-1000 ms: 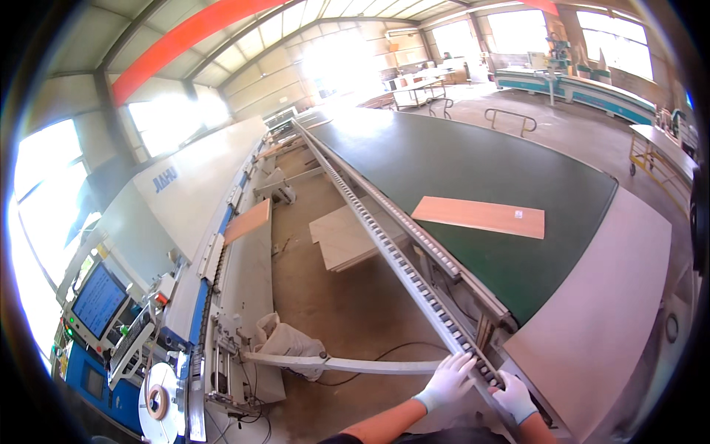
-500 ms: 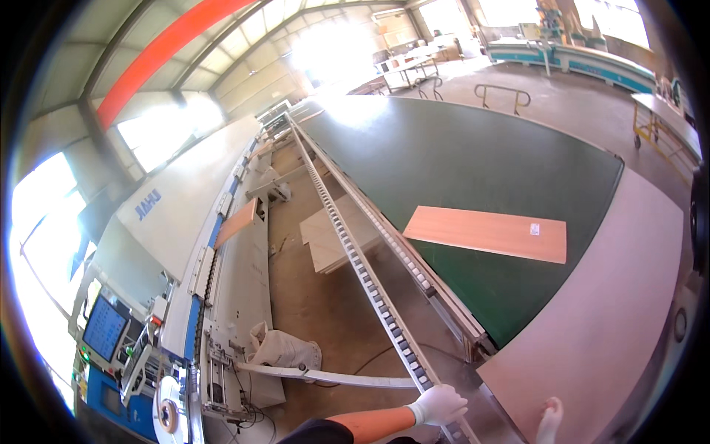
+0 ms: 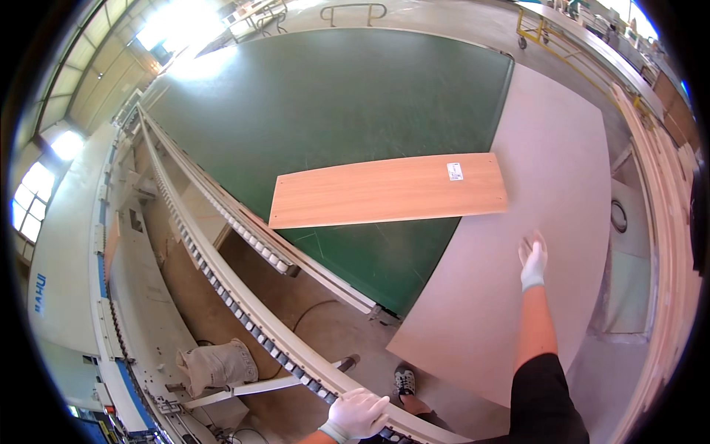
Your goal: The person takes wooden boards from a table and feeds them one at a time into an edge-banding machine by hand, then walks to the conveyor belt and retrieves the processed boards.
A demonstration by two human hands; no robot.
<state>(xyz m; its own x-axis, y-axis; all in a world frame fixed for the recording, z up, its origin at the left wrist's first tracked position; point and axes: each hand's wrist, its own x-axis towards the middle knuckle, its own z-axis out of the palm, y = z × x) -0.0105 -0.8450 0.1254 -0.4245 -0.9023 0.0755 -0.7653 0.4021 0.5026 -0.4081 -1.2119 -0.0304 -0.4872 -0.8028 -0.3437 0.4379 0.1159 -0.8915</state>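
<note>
One gloved left hand [image 3: 358,413], lower centre: fingers curled over the roller rail [image 3: 292,356].
Right hand [image 3: 532,259], right of centre: partly opened, nothing held, poised over the pale board [image 3: 558,185].
Wood-grain panel [image 3: 377,194], mid-frame: laid on the green belt [image 3: 325,96], its label-marked [image 3: 455,172] right end over the pale board.

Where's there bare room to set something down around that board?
The green belt is bare beyond the wooden board. The pale sheet is bare between the belt's edge and the right hand. It's crowded at the roller rail, under the left hand.
</note>
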